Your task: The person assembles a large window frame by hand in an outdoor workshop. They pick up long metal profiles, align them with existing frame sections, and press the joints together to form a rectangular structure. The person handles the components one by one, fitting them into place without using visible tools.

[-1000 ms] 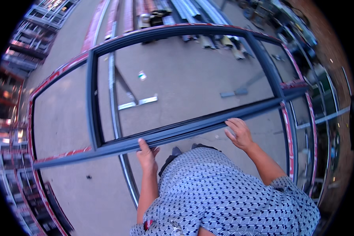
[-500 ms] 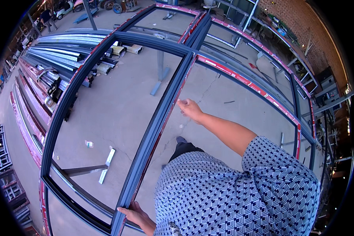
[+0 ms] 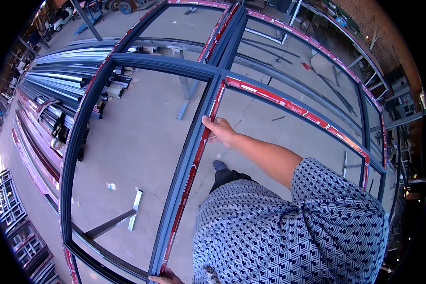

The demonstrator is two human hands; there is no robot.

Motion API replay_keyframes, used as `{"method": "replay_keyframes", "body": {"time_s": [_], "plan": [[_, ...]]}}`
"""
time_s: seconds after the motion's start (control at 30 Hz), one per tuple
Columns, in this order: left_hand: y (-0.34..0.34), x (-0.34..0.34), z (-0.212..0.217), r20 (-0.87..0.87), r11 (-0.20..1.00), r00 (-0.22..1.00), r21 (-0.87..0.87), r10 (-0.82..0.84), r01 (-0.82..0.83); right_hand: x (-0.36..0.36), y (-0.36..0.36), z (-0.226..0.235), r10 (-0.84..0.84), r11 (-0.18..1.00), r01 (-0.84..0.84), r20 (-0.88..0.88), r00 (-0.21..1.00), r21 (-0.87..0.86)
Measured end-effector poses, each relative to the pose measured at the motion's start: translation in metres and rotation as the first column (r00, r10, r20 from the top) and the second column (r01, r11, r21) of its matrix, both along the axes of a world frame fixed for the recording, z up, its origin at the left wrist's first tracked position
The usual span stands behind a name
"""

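Floor [image 3: 132,132], pale grey, cracked in places, visible through the frame's openings. Frame [image 3: 215,71], dark blue-grey, large, several rectangular openings parted by bars; located in front of the person, spread over the floor, its long middle bar [image 3: 180,189] running from the lower edge up to a junction ahead. Metal profiles [image 3: 57,75], long, silvery and dark, stacked beyond the frame's left side. Floor stand [image 3: 135,213], grey, flat foot, seen through the left opening. Red film [image 3: 288,105], printed, on the cross member and along the middle bar's right edge. Right hand [image 3: 218,130]: closed round the middle bar below the junction, thumb on top, fingers curled beneath. Left hand [image 3: 168,277]: at the bar's near end, thumb against it; cut off by the lower edge, so how tightly it holds cannot be told. White scrap [image 3: 111,186], small, on the floor. Stage, by judgement: bars appear already joined into one piece; film remains on them, and no pane can be made out in the near openings; handling of the frame looks unfinished, both hands being at the bar.
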State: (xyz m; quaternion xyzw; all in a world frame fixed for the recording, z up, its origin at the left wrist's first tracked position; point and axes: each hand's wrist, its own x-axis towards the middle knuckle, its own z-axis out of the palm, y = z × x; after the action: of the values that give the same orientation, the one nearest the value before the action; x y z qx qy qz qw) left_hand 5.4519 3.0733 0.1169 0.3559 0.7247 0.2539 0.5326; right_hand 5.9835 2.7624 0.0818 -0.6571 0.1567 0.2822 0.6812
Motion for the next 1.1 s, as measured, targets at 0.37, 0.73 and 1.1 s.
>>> {"method": "replay_keyframes", "body": {"time_s": [0.37,0.73,1.1], "plan": [[0.006,0.050,-0.011,-0.170,0.997,0.985,-0.078,-0.013,0.000,-0.002,-0.001,-0.009,0.216,0.970,-0.206,-0.071,0.974,0.127],[0.006,0.054,-0.014,-0.215,0.993,0.977,-0.115,-0.017,-0.008,-0.006,-0.004,-0.011,0.254,0.957,-0.246,-0.035,0.967,0.152],[0.020,0.028,-0.021,-0.164,0.988,0.987,-0.150,0.002,-0.027,-0.002,-0.014,-0.009,0.243,0.962,-0.237,-0.026,0.970,0.135]]}}
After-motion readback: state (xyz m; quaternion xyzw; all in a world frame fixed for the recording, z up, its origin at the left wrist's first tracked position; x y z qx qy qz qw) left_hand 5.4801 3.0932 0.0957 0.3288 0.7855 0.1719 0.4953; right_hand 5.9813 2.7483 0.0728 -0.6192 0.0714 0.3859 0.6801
